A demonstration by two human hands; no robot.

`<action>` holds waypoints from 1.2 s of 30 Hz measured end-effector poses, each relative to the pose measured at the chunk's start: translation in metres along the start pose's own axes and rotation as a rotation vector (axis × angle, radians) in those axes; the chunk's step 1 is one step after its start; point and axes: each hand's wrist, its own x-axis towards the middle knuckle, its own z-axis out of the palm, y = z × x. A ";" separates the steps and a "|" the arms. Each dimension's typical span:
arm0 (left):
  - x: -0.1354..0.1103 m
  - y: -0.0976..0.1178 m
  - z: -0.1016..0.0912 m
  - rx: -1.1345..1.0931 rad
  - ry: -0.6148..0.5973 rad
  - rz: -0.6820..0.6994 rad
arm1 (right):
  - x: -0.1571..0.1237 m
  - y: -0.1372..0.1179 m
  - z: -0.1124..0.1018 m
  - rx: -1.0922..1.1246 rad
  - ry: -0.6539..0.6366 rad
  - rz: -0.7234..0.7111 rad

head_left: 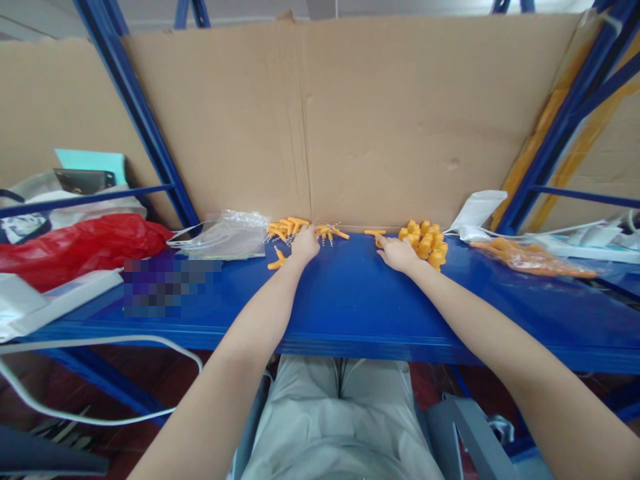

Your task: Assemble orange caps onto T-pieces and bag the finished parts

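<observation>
My left hand [306, 245] is at the back of the blue table, in a loose spread of corkscrews [287, 228] with orange handles and metal spirals. Its fingers are curled down, and whatever they hold is hidden. More corkscrews [333, 232] lie just right of it, and an orange piece [277, 261] lies nearer me. My right hand [400, 255] has thumb and finger closed at a small orange piece [379, 243]. An orange stick-like piece [375, 232] lies just behind those fingertips. Beside that hand, a cluster of lobed orange pieces [425, 239] stands close together.
A cardboard wall [400, 120] rises behind the blue tabletop [345, 300], between blue posts. Clear plastic bags [225, 237] and a red bag [85, 247] lie left. On the right are a bag of orange parts [533, 257] and white packaging [475, 212]. A white cable [100, 340] loops at front left.
</observation>
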 end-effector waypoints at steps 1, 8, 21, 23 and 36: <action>-0.001 0.002 -0.001 -0.010 0.003 0.019 | 0.000 0.000 0.000 0.007 -0.012 -0.014; -0.006 0.016 -0.003 -0.019 -0.014 0.140 | 0.000 0.000 -0.003 0.014 -0.044 -0.050; -0.003 0.012 0.001 0.060 -0.043 0.173 | -0.003 -0.001 -0.014 -0.015 0.029 -0.074; -0.001 0.011 0.003 0.056 -0.049 0.206 | -0.004 0.001 -0.017 -0.032 0.102 -0.009; 0.006 0.007 0.017 -0.113 -0.027 0.442 | -0.004 0.011 -0.016 0.194 0.161 0.231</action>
